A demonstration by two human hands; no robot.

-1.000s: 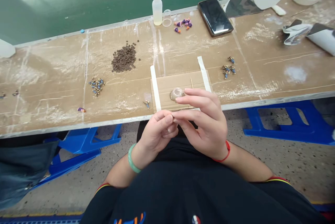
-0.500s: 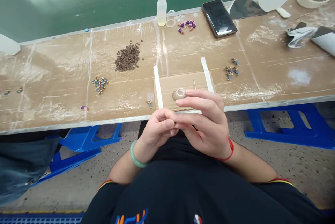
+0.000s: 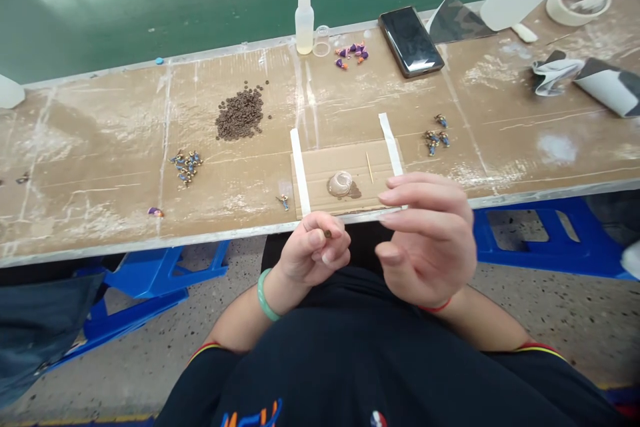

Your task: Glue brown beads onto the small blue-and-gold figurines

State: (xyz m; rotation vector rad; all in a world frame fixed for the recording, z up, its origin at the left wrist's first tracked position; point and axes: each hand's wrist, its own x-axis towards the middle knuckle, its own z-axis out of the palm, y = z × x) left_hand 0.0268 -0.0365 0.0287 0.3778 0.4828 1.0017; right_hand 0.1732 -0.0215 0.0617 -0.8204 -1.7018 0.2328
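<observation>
Between the thumb and fingers of my left hand (image 3: 316,247) is a small brown disc (image 3: 327,234), in front of the table edge. My right hand (image 3: 433,234) hovers to its right, fingers spread and nothing visible in them. Beyond both hands lies a cardboard piece (image 3: 320,164) with white tape strips (image 3: 300,170) along its sides. On it sit a small clear cap-like dish (image 3: 341,183) with a wet brown patch beside it, and a toothpick (image 3: 369,168). One tiny blue-and-gold figurine (image 3: 283,202) lies just left of the cardboard.
A heap of brown discs (image 3: 241,112) lies back left. Blue-and-gold figurines (image 3: 186,167) form groups on both sides. Purple-orange pieces (image 3: 353,52), a squeeze bottle (image 3: 304,20), a phone (image 3: 411,42) and a tape roll (image 3: 577,2) stand or lie along the back. Blue stools (image 3: 525,237) are below.
My right hand has drawn away to the right from my left hand, and its fingers have spread. The brown disc in my left fingers and the toothpick now show clearly.
</observation>
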